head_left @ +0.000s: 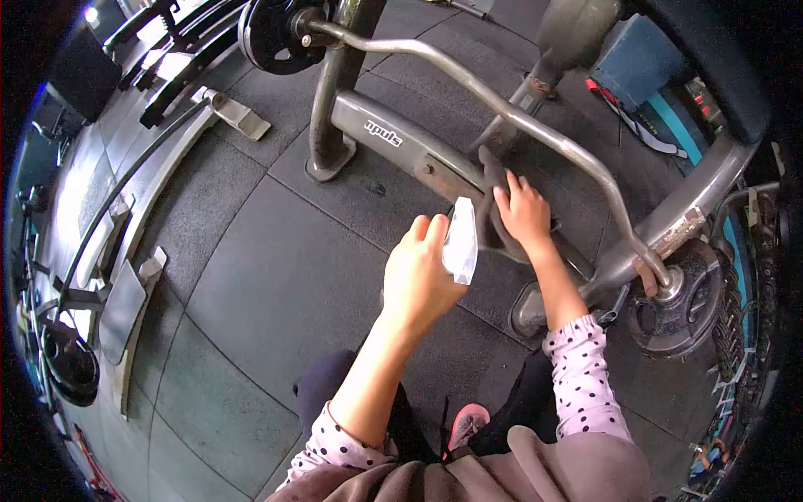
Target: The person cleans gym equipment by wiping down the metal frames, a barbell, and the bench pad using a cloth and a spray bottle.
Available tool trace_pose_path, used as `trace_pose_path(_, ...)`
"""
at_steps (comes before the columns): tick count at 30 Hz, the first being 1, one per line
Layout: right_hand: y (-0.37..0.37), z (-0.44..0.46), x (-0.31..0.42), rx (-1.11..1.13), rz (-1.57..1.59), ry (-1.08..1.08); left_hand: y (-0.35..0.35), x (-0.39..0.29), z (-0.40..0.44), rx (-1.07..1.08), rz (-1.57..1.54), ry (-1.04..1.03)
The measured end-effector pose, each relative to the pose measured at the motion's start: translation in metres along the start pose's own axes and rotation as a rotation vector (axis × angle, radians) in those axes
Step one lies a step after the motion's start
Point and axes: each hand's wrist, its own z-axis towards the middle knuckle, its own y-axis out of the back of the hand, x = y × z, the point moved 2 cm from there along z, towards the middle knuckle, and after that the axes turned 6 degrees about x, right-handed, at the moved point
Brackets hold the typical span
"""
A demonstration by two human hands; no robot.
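Observation:
My left hand (422,272) is closed around a spray bottle, whose white spray head (462,243) shows above the fingers; the rest of it is hidden by the hand. Pressed against the grey metal beam (401,138) of a gym machine is a dark cloth (495,222), and my right hand (525,211) holds it there. The beam carries white lettering and a bolt. Just above my right hand passes a bent metal bar (510,109).
Weight plates (677,305) hang at the bar's right end, with another black plate (280,38) at its far left. More gym equipment (142,276) stands on the left. Dark rubber tiles (259,268) cover the floor. A blue box (640,58) is at upper right.

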Motion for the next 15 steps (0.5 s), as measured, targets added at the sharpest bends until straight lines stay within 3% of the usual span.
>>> trace_pose_path(3,0.008,-0.012,-0.008,0.023,0.082,0.056,0.001,-0.001,-0.002,0.002,-0.023,-0.002)
trace_pose_path(6,0.014,-0.063,-0.032,-0.067,-0.138,0.203,0.008,0.001,-0.005,-0.005,-0.020,0.022)
trace_pose_path(11,0.021,-0.135,-0.076,0.002,-0.421,0.278,0.029,0.010,-0.008,-0.083,-0.027,0.044)
trace_pose_path(13,0.023,-0.121,-0.066,0.003,-0.420,0.245,0.037,0.010,-0.009,-0.129,-0.026,0.038)
trace_pose_path(15,0.002,-0.082,-0.065,-0.059,-0.085,0.112,0.043,0.011,-0.010,-0.130,-0.012,0.046)
